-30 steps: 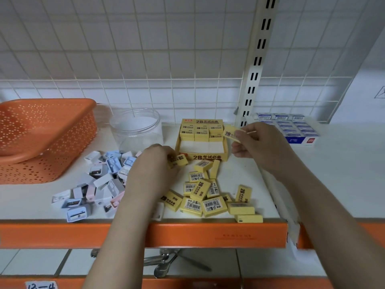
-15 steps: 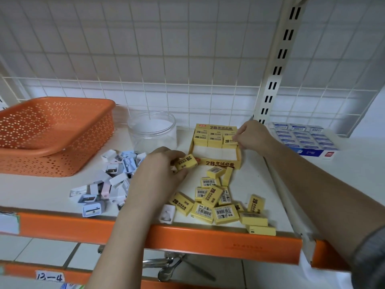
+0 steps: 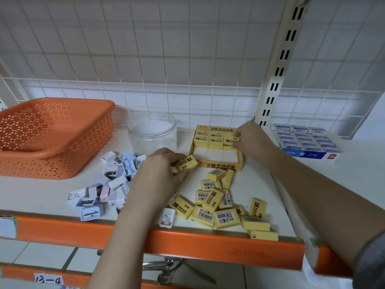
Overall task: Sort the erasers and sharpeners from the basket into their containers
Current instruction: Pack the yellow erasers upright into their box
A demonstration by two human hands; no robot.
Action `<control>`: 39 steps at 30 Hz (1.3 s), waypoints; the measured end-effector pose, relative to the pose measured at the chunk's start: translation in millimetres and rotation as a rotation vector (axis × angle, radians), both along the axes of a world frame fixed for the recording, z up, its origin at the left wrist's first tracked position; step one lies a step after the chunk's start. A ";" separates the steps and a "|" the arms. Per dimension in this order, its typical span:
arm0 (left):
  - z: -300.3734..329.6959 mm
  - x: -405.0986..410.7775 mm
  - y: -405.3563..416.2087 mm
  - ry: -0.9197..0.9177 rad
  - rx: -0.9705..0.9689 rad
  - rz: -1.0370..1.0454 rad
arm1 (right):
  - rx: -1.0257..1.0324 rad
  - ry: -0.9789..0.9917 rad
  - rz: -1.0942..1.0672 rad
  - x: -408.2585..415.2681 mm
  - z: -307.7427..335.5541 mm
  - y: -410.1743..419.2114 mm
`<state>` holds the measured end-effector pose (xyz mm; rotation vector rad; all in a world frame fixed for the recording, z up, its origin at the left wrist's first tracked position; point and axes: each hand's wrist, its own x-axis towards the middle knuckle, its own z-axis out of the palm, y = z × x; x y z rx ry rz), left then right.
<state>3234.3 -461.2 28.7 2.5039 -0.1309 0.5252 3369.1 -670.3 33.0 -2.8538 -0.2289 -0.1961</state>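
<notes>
On the shelf's (image 3: 52,197) left, the orange basket (image 3: 62,130) sits tilted, with a clear jar (image 3: 153,132) just to its right. Before them lies a heap of sharpeners (image 3: 108,180), white, blue and pink. Your left hand (image 3: 158,176) rests at the heap's right edge, fingers curled, pinching one yellow eraser (image 3: 186,163) just in front of the yellow box (image 3: 218,164). Loose erasers (image 3: 218,205) are scattered near the shelf's front edge, below that hand and to its right. Further right, your right hand (image 3: 250,140) reaches into the box's back right corner, fingertips pinching an eraser (image 3: 231,140) in the packed back row. Beyond the upright post (image 3: 279,65), a tray of blue-and-white erasers (image 3: 308,142) stands apart.
</notes>
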 end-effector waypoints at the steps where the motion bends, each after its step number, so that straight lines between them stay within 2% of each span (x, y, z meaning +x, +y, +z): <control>1: -0.1 0.5 -0.4 -0.002 -0.002 -0.006 | -0.040 0.012 0.011 0.4 0.7 -0.1; 4: -1.2 3.4 -1.0 -0.004 -0.010 -0.020 | -0.102 0.032 0.017 -0.9 1.7 0.6; 13: -5.4 11.1 0.8 -0.046 -0.023 -0.027 | -0.040 -0.092 0.043 -6.2 -4.0 -2.3; 17: -4.3 17.8 0.8 -0.045 -0.022 -0.028 | 0.000 -0.063 0.042 -10.5 -2.5 -2.7; 24: 5.6 40.1 -5.4 0.064 0.081 -0.100 | 0.104 -0.069 0.070 -37.8 19.5 -11.0; 33: 13.5 50.9 -15.8 0.204 -0.285 -0.174 | 0.303 -0.024 0.076 -84.4 24.9 -25.2; 39: 25.0 72.7 -20.9 0.197 -0.235 -0.136 | 0.365 0.058 0.108 -112.3 13.3 -24.4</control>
